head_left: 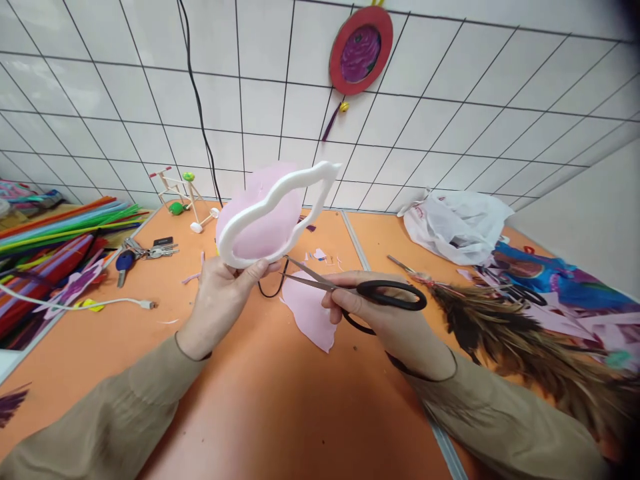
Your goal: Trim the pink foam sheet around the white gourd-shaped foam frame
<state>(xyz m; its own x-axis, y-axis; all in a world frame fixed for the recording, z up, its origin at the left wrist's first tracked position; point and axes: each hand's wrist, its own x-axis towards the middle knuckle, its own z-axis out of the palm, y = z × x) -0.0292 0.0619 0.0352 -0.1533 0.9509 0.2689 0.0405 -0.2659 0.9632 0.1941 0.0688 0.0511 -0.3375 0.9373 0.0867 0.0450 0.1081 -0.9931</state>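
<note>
My left hand (225,293) pinches the lower edge of a white foam frame (273,200), wavy in outline and pointed at its upper right. Pink sheet (270,230) backs most of the frame, while its pointed end shows an open gap. In my right hand (385,313) is a pair of black-handled scissors (393,293), blades parted. Their tips reach the frame's bottom edge, close to my left thumb; whether they touch the sheet I cannot tell. Below the blades a loose pink piece (313,313) lies on the orange table (240,407).
Small pink scraps (320,255) lie behind the scissors. To the left are keys (145,252), a white cable (100,307), colourful pipe cleaners (65,227) and a small stick model (185,197). On the right are a feather duster (505,327) and a white plastic bag (455,223).
</note>
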